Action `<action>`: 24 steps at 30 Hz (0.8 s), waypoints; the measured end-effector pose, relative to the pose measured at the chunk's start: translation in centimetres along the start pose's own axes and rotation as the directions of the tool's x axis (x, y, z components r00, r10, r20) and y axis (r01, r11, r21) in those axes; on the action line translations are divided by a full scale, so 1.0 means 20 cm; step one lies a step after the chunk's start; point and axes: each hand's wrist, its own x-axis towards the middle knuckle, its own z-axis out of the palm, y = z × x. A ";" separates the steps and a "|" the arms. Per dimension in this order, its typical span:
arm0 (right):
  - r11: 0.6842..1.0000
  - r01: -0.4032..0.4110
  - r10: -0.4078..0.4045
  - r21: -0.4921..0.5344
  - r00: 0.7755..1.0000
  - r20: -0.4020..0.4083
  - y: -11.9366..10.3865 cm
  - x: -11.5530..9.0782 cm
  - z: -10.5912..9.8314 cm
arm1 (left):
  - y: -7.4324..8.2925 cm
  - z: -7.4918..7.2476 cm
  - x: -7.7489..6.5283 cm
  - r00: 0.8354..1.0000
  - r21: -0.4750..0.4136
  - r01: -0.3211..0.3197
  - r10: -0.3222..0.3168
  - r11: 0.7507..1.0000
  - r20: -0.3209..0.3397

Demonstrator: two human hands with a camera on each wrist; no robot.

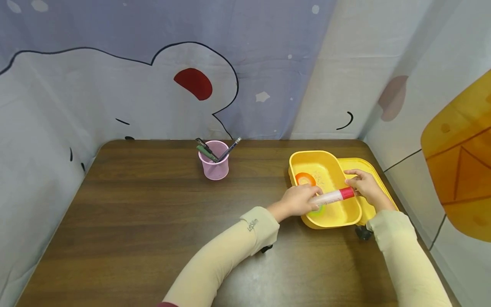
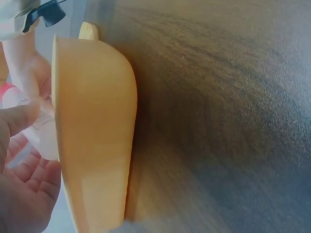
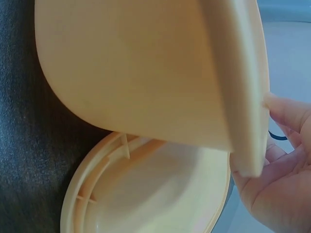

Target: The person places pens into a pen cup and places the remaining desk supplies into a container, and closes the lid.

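Note:
In the head view, my left hand [image 1: 300,199] holds a white glue stick [image 1: 328,198] with a red cap over a yellow box [image 1: 334,219]. The left wrist view shows the thumb and curled fingers around its white end. My right hand [image 1: 366,186] reaches over the box's right rim, its fingertips close to the cap. From the right wrist, the thumb [image 3: 289,112] lies right at the rim; I cannot tell whether this hand grips anything. Inside the box are an orange ring [image 1: 305,178], like a tape roll, and a green item [image 1: 317,210] partly under the left hand.
A yellow lid [image 1: 354,163] lies beneath the box's right side. Toward the back of the brown table [image 1: 145,221] stands a pink cup [image 1: 215,171] with several pens. Patterned cloth [image 1: 268,85] hangs behind the table and along its sides.

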 end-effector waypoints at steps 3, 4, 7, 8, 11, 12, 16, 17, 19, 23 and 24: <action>1.000 0.002 -0.002 0.005 1.000 0.004 0.00 0.00 0.00 | 0.01 0.01 0.01 1.000 0.025 0.009 -0.009 1.000 0.009; 1.000 0.003 -0.003 0.006 1.000 0.006 0.00 0.00 0.00 | 0.01 0.02 0.01 1.000 0.033 0.013 -0.013 0.999 0.012; 1.000 0.002 -0.002 0.004 1.000 0.008 -0.01 0.00 0.00 | 0.01 0.04 0.01 1.000 0.063 0.019 -0.020 0.998 0.014; 1.000 0.003 -0.003 0.005 1.000 0.009 -0.01 0.00 0.00 | 0.02 0.05 0.01 1.000 0.082 0.021 -0.022 0.996 0.012; 1.000 -0.001 0.001 0.007 1.000 0.013 -0.01 0.00 0.00 | 0.02 0.07 0.00 1.000 0.128 0.029 -0.029 0.991 -0.001; 1.000 0.000 0.000 0.009 1.000 0.014 -0.01 0.00 0.00 | 0.02 0.08 0.00 0.999 0.137 0.032 -0.031 0.990 -0.006; 1.000 -0.004 0.004 0.010 1.000 0.014 -0.01 0.01 0.00 | 0.02 0.10 -0.01 0.999 0.150 0.034 -0.031 0.988 -0.026; 1.000 -0.004 0.004 0.008 1.000 0.014 -0.01 0.01 0.00 | 0.02 0.10 -0.01 0.999 0.150 0.033 -0.029 0.988 -0.028; 1.000 -0.006 0.005 0.007 1.000 0.014 -0.01 0.01 0.00 | 0.02 0.12 0.00 0.999 0.153 0.034 -0.030 0.988 -0.031; 1.000 -0.007 0.007 0.005 1.000 0.011 0.00 0.01 -0.01 | 0.04 0.14 -0.01 0.999 0.156 0.046 -0.043 0.987 -0.021; 1.000 -0.007 0.007 0.005 1.000 0.010 0.00 0.01 -0.01 | 0.04 0.14 -0.01 0.999 0.154 0.051 -0.048 0.987 -0.018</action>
